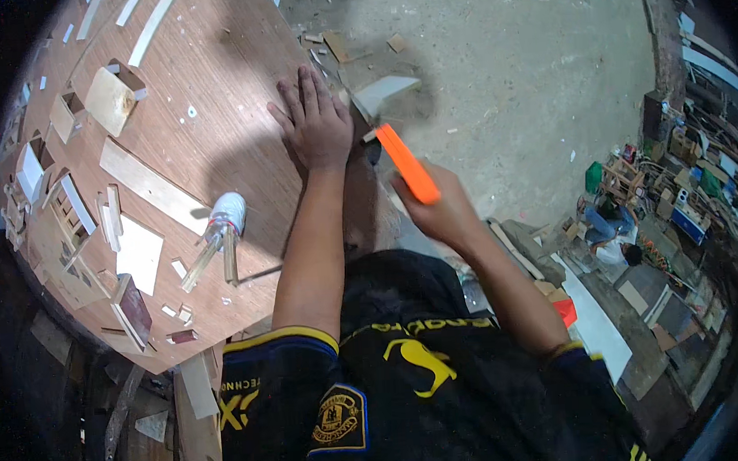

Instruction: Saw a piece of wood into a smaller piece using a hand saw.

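Note:
My left hand [315,125] lies flat with fingers spread on the brown wood-grain board [256,153], close to its right edge. My right hand [441,208] is closed round a tool with a long, narrow orange body [407,163]; its exact kind does not show. The tool's far end comes up to the board's edge, beside my left wrist. Just beyond it, a pale flat offcut [388,92] lies past the edge. What the tool's tip touches is hidden.
Curved wooden strips [154,183], a white sheet [140,251], small wood blocks and a white rounded object [229,211] lie on the board. Concrete floor [536,80] stretches right. Another person [613,238] is low among piled scraps and tools. A white panel [595,319] lies near my right elbow.

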### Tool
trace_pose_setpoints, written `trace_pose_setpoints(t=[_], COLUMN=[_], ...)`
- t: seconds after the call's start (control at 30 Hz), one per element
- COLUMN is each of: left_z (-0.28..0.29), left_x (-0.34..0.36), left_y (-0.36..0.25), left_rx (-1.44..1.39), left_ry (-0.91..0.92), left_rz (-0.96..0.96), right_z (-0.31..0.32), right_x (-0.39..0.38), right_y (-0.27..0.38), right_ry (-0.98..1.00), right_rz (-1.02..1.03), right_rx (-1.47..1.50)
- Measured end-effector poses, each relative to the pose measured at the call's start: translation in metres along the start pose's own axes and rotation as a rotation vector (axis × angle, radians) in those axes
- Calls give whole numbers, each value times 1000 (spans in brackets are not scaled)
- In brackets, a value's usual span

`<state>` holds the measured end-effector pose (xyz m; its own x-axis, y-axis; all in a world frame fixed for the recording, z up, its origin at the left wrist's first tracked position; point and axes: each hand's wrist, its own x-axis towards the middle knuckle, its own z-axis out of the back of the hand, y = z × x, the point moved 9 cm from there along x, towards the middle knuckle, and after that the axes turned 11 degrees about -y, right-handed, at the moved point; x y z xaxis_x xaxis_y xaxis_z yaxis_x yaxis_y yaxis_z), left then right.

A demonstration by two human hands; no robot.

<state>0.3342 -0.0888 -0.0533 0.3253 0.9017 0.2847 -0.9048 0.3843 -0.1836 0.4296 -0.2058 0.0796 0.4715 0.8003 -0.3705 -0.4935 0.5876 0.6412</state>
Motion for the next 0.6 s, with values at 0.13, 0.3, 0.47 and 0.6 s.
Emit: trace_pose_setpoints(t=[0.13, 0.3, 0.47, 0.6], left_z=[-1, 10, 9, 19], left_x=[8, 5, 4, 8], left_y=[-4, 8, 8, 25], left_rx=[-166, -117, -161, -203], left_ry=[30, 15, -39, -101], left_rz=[50, 50, 57, 35], right_z=[9, 72, 109, 114], right_x=[38, 10, -9, -40], right_y=[-15, -3, -31, -46], right_ry=[-52, -294, -371, -354], right_rz=[-55, -96, -335, -355], right_rx=[14, 139, 284, 377])
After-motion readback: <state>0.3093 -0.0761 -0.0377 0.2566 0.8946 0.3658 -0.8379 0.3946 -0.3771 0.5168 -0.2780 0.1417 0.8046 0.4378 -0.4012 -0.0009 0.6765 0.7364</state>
